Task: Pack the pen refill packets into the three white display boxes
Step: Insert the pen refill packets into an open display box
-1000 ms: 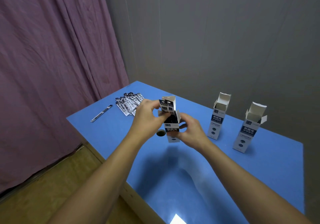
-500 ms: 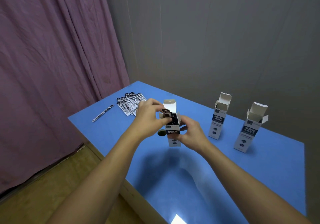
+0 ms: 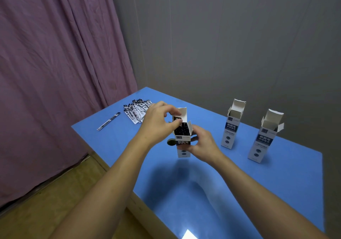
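Observation:
A white display box (image 3: 182,141) stands upright near the table's middle, its top flap open and dark packets showing inside. My right hand (image 3: 203,144) grips its lower body from the right. My left hand (image 3: 158,122) is at the box mouth, thumb and fingers pinching the top of a refill packet (image 3: 178,119) that is sunk almost fully into the box. Two more white boxes (image 3: 232,126) (image 3: 264,139) stand open to the right. A pile of refill packets (image 3: 137,109) lies at the far left of the table.
The blue table (image 3: 239,183) has a round cable hole (image 3: 171,142) just left of the held box. A single packet (image 3: 108,123) lies apart near the left edge. A purple curtain (image 3: 55,63) hangs left, a grey wall behind. Wooden floor lies below.
The packets that stuck up above the box a second ago have gone down into it. My left hand has lowered with them. My right hand has stayed on the box.

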Tool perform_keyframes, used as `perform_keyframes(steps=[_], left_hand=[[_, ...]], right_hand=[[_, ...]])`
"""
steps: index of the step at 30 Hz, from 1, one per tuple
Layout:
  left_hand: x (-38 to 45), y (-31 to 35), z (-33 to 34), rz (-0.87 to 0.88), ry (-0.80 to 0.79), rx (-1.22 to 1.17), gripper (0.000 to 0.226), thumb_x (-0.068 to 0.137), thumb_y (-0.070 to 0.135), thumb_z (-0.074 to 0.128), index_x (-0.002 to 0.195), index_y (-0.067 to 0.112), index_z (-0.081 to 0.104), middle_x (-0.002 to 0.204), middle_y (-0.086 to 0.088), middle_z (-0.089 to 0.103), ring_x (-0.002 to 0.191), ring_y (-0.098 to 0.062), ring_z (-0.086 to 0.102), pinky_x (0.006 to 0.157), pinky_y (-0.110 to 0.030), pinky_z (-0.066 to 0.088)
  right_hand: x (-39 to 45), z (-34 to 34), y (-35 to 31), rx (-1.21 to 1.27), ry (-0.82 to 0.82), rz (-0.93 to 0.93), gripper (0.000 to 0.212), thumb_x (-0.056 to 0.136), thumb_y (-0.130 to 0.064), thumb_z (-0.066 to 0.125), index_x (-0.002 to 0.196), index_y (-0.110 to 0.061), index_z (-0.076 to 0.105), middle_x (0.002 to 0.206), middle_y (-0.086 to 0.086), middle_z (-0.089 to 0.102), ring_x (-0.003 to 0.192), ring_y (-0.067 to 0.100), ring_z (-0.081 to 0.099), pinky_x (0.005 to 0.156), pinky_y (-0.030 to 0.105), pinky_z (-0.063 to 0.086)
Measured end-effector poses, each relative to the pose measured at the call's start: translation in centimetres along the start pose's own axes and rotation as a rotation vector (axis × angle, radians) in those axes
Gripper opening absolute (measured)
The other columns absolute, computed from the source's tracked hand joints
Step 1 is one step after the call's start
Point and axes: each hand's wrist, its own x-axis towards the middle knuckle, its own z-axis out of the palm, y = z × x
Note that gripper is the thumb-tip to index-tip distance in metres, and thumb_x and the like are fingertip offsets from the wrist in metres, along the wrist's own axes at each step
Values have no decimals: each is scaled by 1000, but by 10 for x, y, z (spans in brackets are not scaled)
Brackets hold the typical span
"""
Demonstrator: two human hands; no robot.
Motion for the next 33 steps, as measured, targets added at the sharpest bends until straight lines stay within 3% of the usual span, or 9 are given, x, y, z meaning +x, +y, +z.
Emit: perform_keyframes(steps=[6,13,19,23,27,33], left_hand=[[2,-3,2,134,-48,110,9,82,18,81,86,25,80,76,13,59,71,-4,46,71,-24,37],[0,-1,0,179,-38,148,5,86,25,74,90,28,73,76,20,63,77,-10,52,74,-29,44],[1,2,1,214,-71,232,7,90,21,71,90,21,78,86,5,57,87,-16,50,75,-40,47],[0,3,1,232,-87,174,5,91,21,70,87,18,72,86,6,56,85,-14,47,78,-37,45],[-3,0,6,223,-143,237,6,93,23,67,92,17,70,91,6,56,94,-18,50,81,-37,46],[-4,5,7,285,-1,325,9,89,20,65,84,14,68,84,2,59,83,-21,53,66,-38,48]], right_hand=[[1,-4,0,-10,10,-3,44,69,-28,88,108,-26,67,101,-12,69,94,11,64,84,38,56],[-2,-2,3,-4,13,12,45,68,-27,89,107,-27,67,99,-13,70,94,11,65,84,39,56],[-2,-2,1,-8,1,2,43,68,-30,87,107,-28,67,99,-13,70,94,11,65,84,38,56],[-4,-2,1,-9,2,0,45,65,-40,83,106,-31,66,98,-14,71,94,11,66,83,37,57],[-4,-5,3,-17,10,6,43,67,-32,85,106,-30,67,98,-14,71,93,10,66,83,37,56],[-4,-8,4,-25,15,10,41,67,-29,85,104,-27,67,97,-13,70,93,10,65,83,36,56]])
